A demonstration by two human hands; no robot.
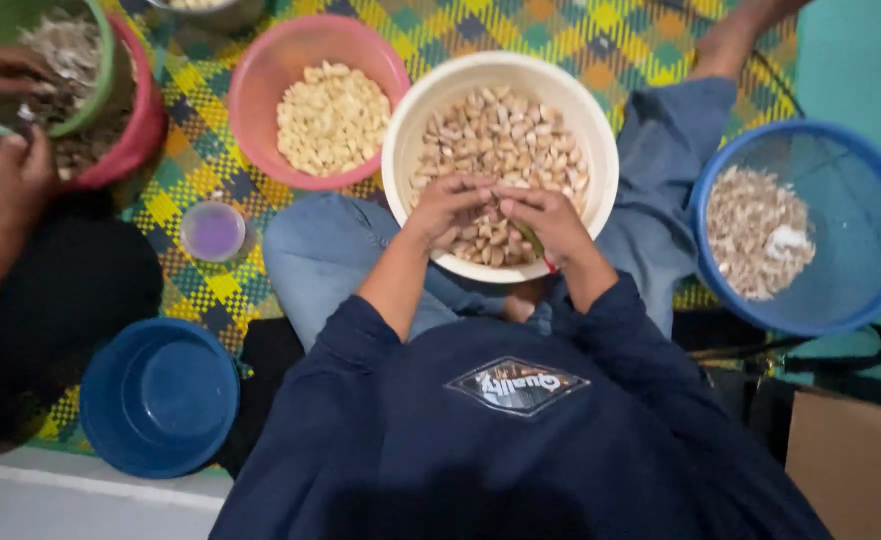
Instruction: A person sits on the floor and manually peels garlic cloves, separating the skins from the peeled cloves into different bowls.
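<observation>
Both: left hand (447, 208), right hand (552, 222) curled, touching cloves (500, 140).

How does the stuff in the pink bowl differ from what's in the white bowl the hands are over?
The pink bowl holds pale, creamy yellow pieces; the white bowl holds browner, tan pieces. The pink bowl sits untouched on the checked mat, while the left hand and right hand work over the white one. The white bowl looks bigger. Both are round plastic bowls.

cream bowl (406, 130) of tan unpeeled garlic cloves (500, 140) — resting upright on the lap.
</observation>
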